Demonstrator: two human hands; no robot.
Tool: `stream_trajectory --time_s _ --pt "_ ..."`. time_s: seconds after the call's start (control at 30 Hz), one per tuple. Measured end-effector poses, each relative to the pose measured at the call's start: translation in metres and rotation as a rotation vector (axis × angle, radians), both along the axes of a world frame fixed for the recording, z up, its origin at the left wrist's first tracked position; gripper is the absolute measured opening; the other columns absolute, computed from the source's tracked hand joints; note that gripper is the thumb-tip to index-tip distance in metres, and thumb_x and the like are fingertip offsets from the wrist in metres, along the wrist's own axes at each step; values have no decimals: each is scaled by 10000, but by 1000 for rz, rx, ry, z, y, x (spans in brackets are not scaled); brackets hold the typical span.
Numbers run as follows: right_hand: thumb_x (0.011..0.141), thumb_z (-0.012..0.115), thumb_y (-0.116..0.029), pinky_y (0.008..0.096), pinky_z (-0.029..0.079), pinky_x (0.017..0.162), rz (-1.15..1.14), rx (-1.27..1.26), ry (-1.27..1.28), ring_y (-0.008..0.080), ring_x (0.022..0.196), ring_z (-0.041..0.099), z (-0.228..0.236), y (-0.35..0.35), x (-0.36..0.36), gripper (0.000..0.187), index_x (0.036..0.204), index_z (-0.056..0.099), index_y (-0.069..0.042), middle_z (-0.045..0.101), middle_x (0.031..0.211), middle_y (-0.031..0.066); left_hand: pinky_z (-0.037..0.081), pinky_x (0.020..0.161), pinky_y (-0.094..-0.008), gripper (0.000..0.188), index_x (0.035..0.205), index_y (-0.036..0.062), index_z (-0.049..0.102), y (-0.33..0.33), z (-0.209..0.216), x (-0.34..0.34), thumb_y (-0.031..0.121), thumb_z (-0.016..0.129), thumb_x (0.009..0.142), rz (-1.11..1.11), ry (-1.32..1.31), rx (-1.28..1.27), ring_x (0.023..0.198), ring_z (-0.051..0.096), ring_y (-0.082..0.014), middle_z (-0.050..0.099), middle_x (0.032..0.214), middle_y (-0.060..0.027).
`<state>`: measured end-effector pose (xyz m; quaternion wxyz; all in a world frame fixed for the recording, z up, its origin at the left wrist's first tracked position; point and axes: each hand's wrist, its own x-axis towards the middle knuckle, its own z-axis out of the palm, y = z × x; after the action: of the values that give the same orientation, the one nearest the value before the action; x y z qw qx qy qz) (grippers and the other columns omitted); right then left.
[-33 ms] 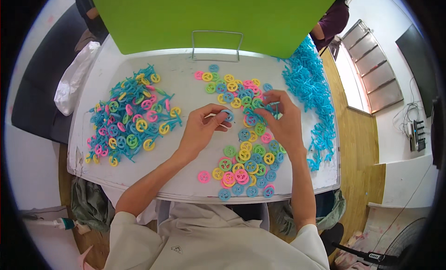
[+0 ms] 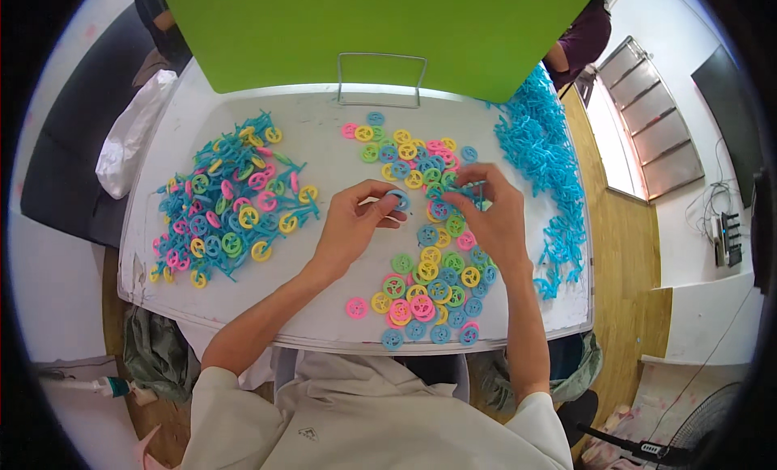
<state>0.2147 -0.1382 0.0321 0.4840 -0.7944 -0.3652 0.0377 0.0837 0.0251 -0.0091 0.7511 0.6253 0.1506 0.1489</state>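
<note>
My left hand (image 2: 356, 226) pinches a small blue plastic wheel (image 2: 398, 198) between thumb and forefinger above the middle of the table. To its right, my right hand (image 2: 492, 215) is closed on a blue branched plastic piece (image 2: 479, 196), partly covered by the fingers. Both hands are apart, beside a scatter of loose spoked wheels (image 2: 429, 273) in pink, yellow, green and blue. On the left lies a heap of blue pieces with coloured wheels on them (image 2: 231, 203). Along the right side spreads a big pile of bare blue pieces (image 2: 530, 142).
A tall green panel (image 2: 372, 33) rises at the table's (image 2: 324, 308) far edge, with a metal wire stand (image 2: 380, 104) before it. A white bag (image 2: 133, 138) hangs at the far left. Another person's sleeve (image 2: 584, 33) shows at the far right. A fan (image 2: 704, 425) stands lower right.
My right fingertips have bent down slightly onto the blue branched piece. My left hand keeps its pinch on the wheel, and the whole view has shifted a little.
</note>
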Motion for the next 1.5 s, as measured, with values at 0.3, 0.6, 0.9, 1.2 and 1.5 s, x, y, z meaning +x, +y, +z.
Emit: stream_trajectory --time_s 0.3,0.6,0.9,1.2,1.5 --pt "709 740 41 294 510 718 293 36 -125 180 845 642 -23 14 -20 197 889 679 -10 666 893 90 567 735 -299 184 1059 27 520 -2 -3 1 187 547 971 -59 41 -106 926 660 -178 623 994 -76" --pt "746 677 66 288 516 699 225 117 -22 172 780 656 -27 8 -21 172 898 692 -14 688 857 79 563 785 -317 162 1030 45 508 -1 -9 -1 199 525 983 -110 121 -161 949 658 -192 665 1003 -98" --pt "775 632 89 266 519 715 189 106 143 141 818 648 -31 9 -19 185 925 679 -8 681 879 75 562 797 -330 205 1047 54 511 0 -7 0 250 512 989 -139 185 -246 960 663 -205 657 1030 -112" --pt "797 657 76 253 527 753 201 100 394 124 818 646 -35 12 -25 159 939 667 6 678 914 65 586 774 -324 53 982 6 484 0 -13 0 49 504 959 -50 116 -114 902 656 -177 649 971 -116" --pt "861 672 -43 258 550 737 96 331 722 146 808 669 -48 18 -27 170 1010 643 34 678 856 83 572 779 -296 123 1053 -15 560 -10 -3 -1 -7 517 938 80 -20 150 870 639 -131 647 962 -91"
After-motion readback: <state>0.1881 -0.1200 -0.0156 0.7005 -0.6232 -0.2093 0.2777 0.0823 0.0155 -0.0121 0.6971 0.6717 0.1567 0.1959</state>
